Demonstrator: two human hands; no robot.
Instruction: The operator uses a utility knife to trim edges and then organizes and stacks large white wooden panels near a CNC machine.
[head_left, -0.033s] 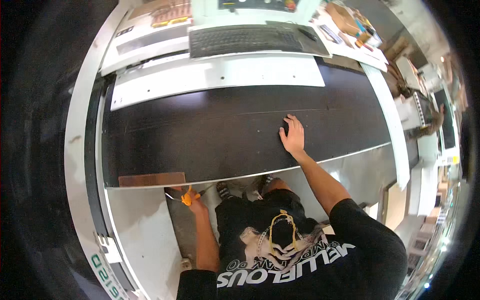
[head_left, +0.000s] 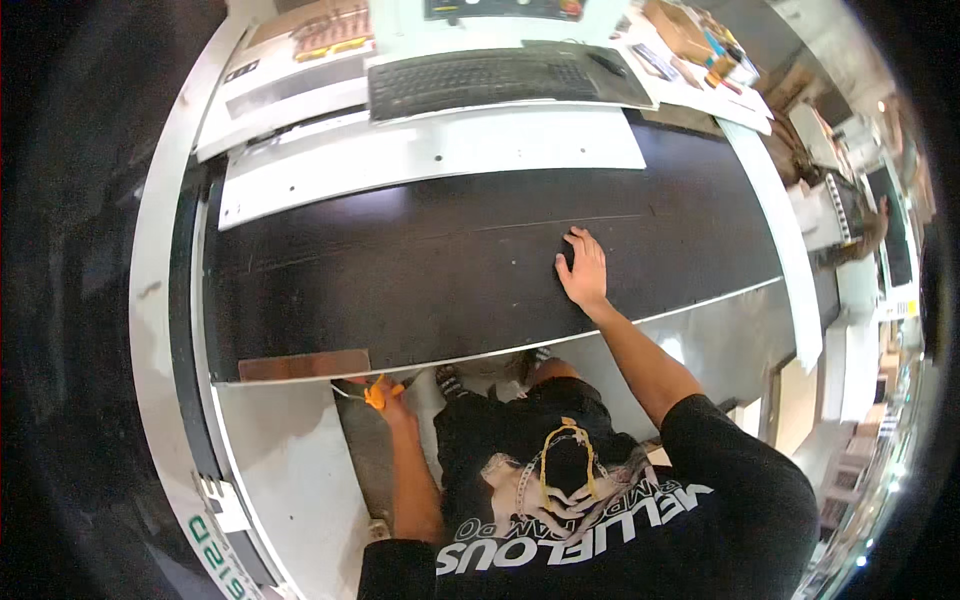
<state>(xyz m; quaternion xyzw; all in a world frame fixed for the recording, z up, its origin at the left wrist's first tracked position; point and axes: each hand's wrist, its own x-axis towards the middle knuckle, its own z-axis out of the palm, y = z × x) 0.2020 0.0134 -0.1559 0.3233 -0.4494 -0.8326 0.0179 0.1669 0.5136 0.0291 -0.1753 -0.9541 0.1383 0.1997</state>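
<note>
My left hand (head_left: 396,402) is closed around a small orange tool (head_left: 375,395), just below the front edge of the dark board (head_left: 420,265). A thin light-coloured piece shows at the tool's left end; its exact kind cannot be made out. Close by, a flat reddish-brown strip (head_left: 303,366) lies along the board's front left edge. Farther right, my right hand (head_left: 585,275) rests palm down on the dark surface, thumb and fingers apart, and I see nothing held in it.
Behind the board lies a long white panel (head_left: 430,155), with a black keyboard (head_left: 480,82) beyond it. Tools and a cardboard box (head_left: 678,35) crowd the back right. A white upright panel (head_left: 285,450) stands below the left end. A white bar (head_left: 775,225) borders the right end.
The view has shifted very slightly. The orange tool has turned a little in my left hand; my right hand stays in place on the board.
</note>
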